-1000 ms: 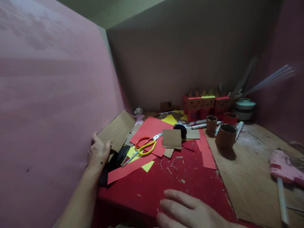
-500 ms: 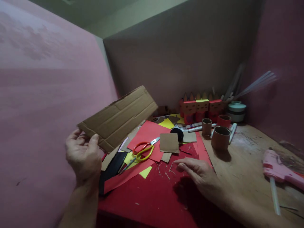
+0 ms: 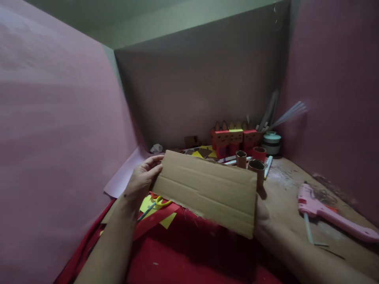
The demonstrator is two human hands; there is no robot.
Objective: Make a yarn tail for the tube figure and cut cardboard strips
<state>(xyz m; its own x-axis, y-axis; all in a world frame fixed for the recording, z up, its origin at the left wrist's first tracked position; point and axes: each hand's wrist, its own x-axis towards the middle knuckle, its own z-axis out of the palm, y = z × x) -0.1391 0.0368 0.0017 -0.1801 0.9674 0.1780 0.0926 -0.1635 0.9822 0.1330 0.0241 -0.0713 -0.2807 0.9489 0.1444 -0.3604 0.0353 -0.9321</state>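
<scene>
My left hand (image 3: 145, 173) pinches the left end of a rectangular cardboard piece (image 3: 207, 189), with the thumb on the face turned toward me. The piece is tilted over the work area and has creases along its length. At its right edge is my right hand (image 3: 262, 213); its fingers are hidden behind the cardboard. Below the left end show the yellow scissor handles (image 3: 162, 202), yellow paper scraps (image 3: 168, 221) and a red paper strip (image 3: 155, 223). The rest of the scissors is covered by the cardboard. Under all this lies a red cloth (image 3: 177, 256).
Behind the cardboard stand cardboard tubes (image 3: 241, 159) and red boxes with drawn faces (image 3: 236, 138). A teal-lidded jar (image 3: 271, 142) is at the back right. A pink glue gun (image 3: 322, 211) lies on the wooden surface (image 3: 284, 185) at right. Pink walls (image 3: 59, 138) close in both sides.
The cardboard piece has swung down and to the right, now lying across both hands. My right hand has moved from above the red cloth to its right edge. The view has shifted.
</scene>
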